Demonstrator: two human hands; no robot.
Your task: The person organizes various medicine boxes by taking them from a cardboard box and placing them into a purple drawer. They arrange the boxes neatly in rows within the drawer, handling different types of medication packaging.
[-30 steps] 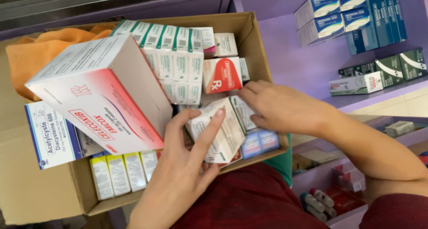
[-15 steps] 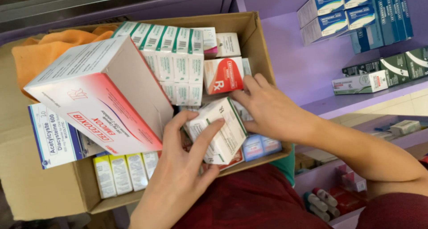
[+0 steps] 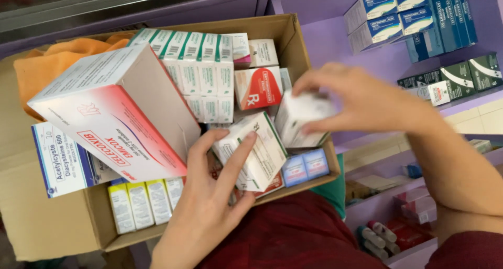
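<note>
- A small white box is gripped in the right hand, fingers curled over its top, and is held just above the right side of the cardboard carton; the box is blurred, so its print cannot be told.
- A white box with a green edge is clasped by the left hand, thumb and fingers spread along its sides, low in the carton's front part.
- Judged from the pictures, the work is at an early stage: only one box is lifted clear, and the carton is seen packed nearly full.
- A large white-and-red box is tilted against the carton's left side, with a white-and-blue box lying under it.
- A row of white boxes with green tops is stood along the back; a red-and-white box is set beside it.
- Slim pale yellow boxes are lined at the front left, and two small blue boxes at the front right.
- An orange cloth is tucked at the carton's far left.
- Blue-and-white boxes and dark green boxes are stacked on the purple shelves to the right.
</note>
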